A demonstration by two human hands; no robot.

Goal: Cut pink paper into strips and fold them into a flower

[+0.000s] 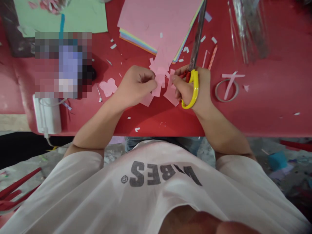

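Note:
My left hand (140, 83) pinches a small piece of pink paper (158, 86) between thumb and finger. Close by on the right, my right hand (191, 85) grips another pink paper piece (172, 92) with its fingertips. The same hand carries yellow-handled scissors (195, 86), their blades pointing away from me. More pink scraps lie beneath and between my hands, so their exact outlines are partly hidden. A pink flower-shaped cutout (108, 87) rests on the table left of my left hand.
A stack of coloured paper (158, 19), pink on top, lies ahead. Right of my hands is a tape ring (226, 90) with pink strips on it. A white power bank (47, 113) with a cable sits left, near a green sheet (85, 16). Paper bits dot the red table (268, 107).

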